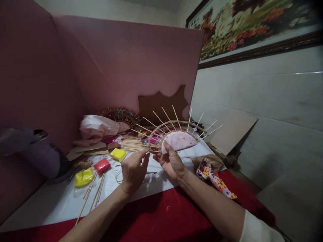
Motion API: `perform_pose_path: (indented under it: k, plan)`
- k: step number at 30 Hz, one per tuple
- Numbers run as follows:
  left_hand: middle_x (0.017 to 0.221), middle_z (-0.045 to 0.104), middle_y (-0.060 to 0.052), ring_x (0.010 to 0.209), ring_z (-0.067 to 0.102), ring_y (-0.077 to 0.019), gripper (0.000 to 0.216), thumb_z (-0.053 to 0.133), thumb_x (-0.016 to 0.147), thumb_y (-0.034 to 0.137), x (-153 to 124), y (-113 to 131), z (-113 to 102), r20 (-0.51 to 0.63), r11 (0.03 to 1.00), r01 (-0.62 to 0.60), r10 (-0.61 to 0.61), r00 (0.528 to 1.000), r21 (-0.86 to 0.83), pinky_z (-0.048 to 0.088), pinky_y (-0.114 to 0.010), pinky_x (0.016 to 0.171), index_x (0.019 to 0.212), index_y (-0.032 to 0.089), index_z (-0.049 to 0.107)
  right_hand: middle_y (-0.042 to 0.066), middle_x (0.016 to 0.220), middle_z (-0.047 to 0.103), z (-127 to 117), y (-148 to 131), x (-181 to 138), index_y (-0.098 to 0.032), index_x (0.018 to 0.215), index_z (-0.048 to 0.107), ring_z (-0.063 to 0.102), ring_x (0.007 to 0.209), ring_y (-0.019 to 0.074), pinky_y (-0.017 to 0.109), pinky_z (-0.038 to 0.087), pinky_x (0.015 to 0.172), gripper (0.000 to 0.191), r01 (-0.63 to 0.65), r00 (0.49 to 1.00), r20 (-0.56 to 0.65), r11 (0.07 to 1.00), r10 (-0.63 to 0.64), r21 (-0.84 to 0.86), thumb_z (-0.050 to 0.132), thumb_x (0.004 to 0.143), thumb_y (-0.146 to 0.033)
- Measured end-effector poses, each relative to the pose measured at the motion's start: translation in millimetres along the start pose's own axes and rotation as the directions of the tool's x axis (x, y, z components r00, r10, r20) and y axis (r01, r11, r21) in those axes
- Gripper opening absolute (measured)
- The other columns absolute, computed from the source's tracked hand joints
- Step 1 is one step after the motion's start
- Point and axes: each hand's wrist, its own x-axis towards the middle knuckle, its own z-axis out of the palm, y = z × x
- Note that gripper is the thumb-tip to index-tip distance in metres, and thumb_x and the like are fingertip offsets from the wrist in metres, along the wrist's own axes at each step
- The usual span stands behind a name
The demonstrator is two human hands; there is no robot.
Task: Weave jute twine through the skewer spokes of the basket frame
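Up in front of me is a fan-shaped craft frame (168,126). Thin wooden sticks radiate from it, crossed by an arched band, around a half-disc of pale spotted fabric (181,141). My right hand (173,164) is closed on the frame's lower left part, thumb pressed on the fabric and fingers behind. At the left end of the arch, my left hand (135,171) pinches with its fingertips; whether a thread or small piece is between them is too small to tell. Beneath the hands lies a white sheet (161,181), with a thin cord loop beside my left hand.
Yellow packets (118,154) and a red packet (102,165) lie left, near loose sticks (99,190). Behind are bundled sticks (132,144), pale cloth (99,127) and a decorated arch (121,113). A flowered fabric piece (215,179) lies right; a purple container (42,154) stands far left.
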Motion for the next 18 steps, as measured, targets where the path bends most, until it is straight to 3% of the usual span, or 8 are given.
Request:
perform_pose_path:
  k: [4,8,10,12,13,18]
  plan:
    - [0.066,0.06,-0.002,0.06,0.055,-0.0136,0.012,0.055,0.079,0.028,-2.3,-4.8,-2.8,0.034,0.947,0.228,-0.227,0.973,-0.225,0.042,-0.026,0.058,0.078,0.017,0.059,0.003,0.078,0.071,1.6,-2.3,-0.1,-0.018,0.081,0.059,0.065,0.068,0.0147,0.028,0.055,0.062,0.008,0.011,1.0,-0.008,1.0,-0.011,0.03,0.063,0.077,-0.025]
    - [0.088,0.066,-0.008,0.079,0.062,-0.0178,0.023,0.06,0.076,0.033,1.6,-4.5,-2.3,0.19,0.829,0.372,-0.321,0.928,-0.417,0.049,-0.029,0.067,0.09,0.015,0.058,0.002,0.074,0.071,1.7,-1.8,-1.1,-0.018,0.079,0.06,0.064,0.062,0.0124,0.025,0.055,0.06,0.01,-0.014,1.0,-0.007,1.0,0.015,0.027,0.064,0.076,-0.026]
    - [0.095,0.065,-0.008,0.081,0.063,-0.0179,0.03,0.064,0.073,0.033,2.8,-1.6,-1.3,0.345,0.63,0.526,-0.397,0.851,-0.571,0.05,-0.03,0.07,0.096,0.016,0.057,0.001,0.074,0.071,0.9,-1.1,-1.3,-0.018,0.079,0.06,0.064,0.061,0.0122,0.025,0.055,0.06,0.01,-0.024,1.0,-0.005,0.999,0.024,0.033,0.065,0.075,-0.025]
    - [0.086,0.065,-0.006,0.073,0.062,-0.0155,0.033,0.069,0.068,0.032,3.2,0.3,-0.9,0.503,0.387,0.657,-0.432,0.749,-0.647,0.049,-0.029,0.066,0.095,0.016,0.057,0.001,0.077,0.072,-0.2,-1.0,-1.0,-0.018,0.08,0.061,0.064,0.062,0.0125,0.025,0.054,0.059,0.01,-0.03,0.999,0.017,0.999,0.029,0.039,0.065,0.075,-0.025]
    - [0.079,0.065,-0.004,0.066,0.06,-0.0137,0.032,0.071,0.067,0.031,3.3,0.2,-1.3,0.553,0.312,0.693,-0.431,0.713,-0.651,0.048,-0.027,0.062,0.092,0.015,0.058,0.002,0.077,0.072,-0.7,-1.4,-0.7,-0.018,0.081,0.061,0.065,0.063,0.0129,0.026,0.054,0.059,0.01,-0.033,0.999,0.031,0.999,0.032,0.039,0.065,0.076,-0.026]
    - [0.058,0.061,-0.003,0.05,0.049,-0.0076,0.021,0.072,0.065,0.03,10.5,-12.0,-9.6,0.565,0.325,0.7,-0.422,0.709,-0.636,0.037,-0.02,0.05,0.072,0.011,0.065,0.006,0.08,0.072,-0.5,-5.3,0.2,-0.015,0.083,0.061,0.065,0.064,0.013,0.023,0.052,0.054,0.013,-0.084,0.994,0.07,0.996,0.081,0.038,0.06,0.08,-0.027]
